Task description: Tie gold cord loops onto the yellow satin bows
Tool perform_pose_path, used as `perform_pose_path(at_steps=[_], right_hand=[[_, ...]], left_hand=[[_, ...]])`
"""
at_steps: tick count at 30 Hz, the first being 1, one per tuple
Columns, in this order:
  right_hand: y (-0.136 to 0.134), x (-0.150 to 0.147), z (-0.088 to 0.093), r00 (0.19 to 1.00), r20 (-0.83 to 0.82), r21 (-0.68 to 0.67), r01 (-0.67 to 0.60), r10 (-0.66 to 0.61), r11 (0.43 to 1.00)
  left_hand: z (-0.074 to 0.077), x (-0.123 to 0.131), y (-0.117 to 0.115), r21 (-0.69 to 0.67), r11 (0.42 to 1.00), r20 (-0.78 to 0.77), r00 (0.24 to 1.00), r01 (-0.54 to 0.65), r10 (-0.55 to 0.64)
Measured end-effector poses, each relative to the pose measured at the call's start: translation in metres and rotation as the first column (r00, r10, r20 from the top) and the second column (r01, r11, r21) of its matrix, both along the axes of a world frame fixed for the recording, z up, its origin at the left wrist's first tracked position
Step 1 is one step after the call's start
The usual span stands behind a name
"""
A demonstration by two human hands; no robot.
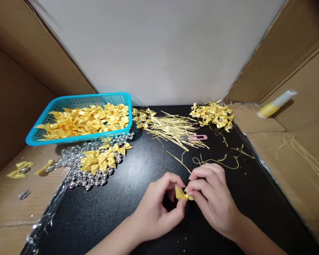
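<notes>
Low in the middle of the view, a small yellow ribbon bow (180, 193) is held between my two hands. My left hand (162, 205) pinches its left wing between thumb and fingers. My right hand (214, 198) is closed at the bow's middle and right wing, fingertips pressed together. From the right fingers a thin gold twist tie (178, 161) sticks out, up and to the left. The fingers hide how it meets the bow.
A turquoise basket (79, 139) of yellow bows stands at the left. Silver beads (81, 179) and loose bows (98, 161) lie before it. Gold ties (172, 129), a pink-handled tool (198, 137) and beaded bows (212, 114) lie behind my hands. Cardboard walls flank the black table (101, 219).
</notes>
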State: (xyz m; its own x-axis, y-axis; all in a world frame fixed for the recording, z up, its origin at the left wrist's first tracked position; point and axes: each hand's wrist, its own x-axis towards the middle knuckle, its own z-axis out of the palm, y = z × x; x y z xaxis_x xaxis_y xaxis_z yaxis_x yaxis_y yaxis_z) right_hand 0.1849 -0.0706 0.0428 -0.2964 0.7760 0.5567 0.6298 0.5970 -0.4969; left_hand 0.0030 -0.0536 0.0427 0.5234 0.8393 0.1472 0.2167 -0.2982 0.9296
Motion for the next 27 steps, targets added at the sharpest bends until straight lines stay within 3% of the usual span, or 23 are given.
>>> perform_pose_path(at_steps=[6, 12, 15, 18, 21, 23, 25, 27], right_hand=[[0.006, 0.000, -0.001, 0.996, -0.025, -0.222, -0.089, 0.085, 0.971], [0.008, 0.001, 0.003, 0.991, -0.013, -0.420, -0.127, 0.134, 0.899], [0.010, 0.003, 0.007, 0.987, -0.119, -0.605, -0.158, 0.107, 0.780], [0.012, 0.006, 0.006, 0.941, -0.337, -0.760, -0.299, 0.044, 0.577], [0.014, 0.005, 0.002, 0.830, -0.557, -0.792, -0.518, -0.036, 0.324], [0.015, 0.002, 0.000, 0.756, -0.646, -0.757, -0.615, -0.110, 0.219], [0.015, -0.003, -0.002, 0.710, -0.686, -0.726, -0.650, -0.159, 0.226], [0.014, -0.009, -0.003, 0.685, -0.704, -0.704, -0.638, -0.186, 0.312]], left_hand=[[0.001, -0.005, 0.006, 0.205, 0.977, -0.093, 0.995, 0.062, -0.043], [0.001, -0.009, 0.011, 0.403, 0.864, -0.285, 0.938, 0.302, -0.195], [0.003, -0.012, 0.013, 0.419, 0.833, -0.293, 0.923, 0.360, -0.252], [0.004, -0.013, 0.012, 0.368, 0.854, -0.204, 0.928, 0.368, -0.312], [0.002, -0.013, 0.007, 0.265, 0.933, 0.007, 0.967, 0.245, -0.256], [-0.001, -0.012, 0.004, 0.173, 0.977, 0.160, 0.975, 0.124, -0.152], [-0.006, -0.011, 0.002, 0.063, 0.997, 0.278, 0.959, 0.047, -0.063], [-0.009, -0.009, 0.001, -0.062, 0.998, 0.354, 0.935, 0.011, 0.011]])
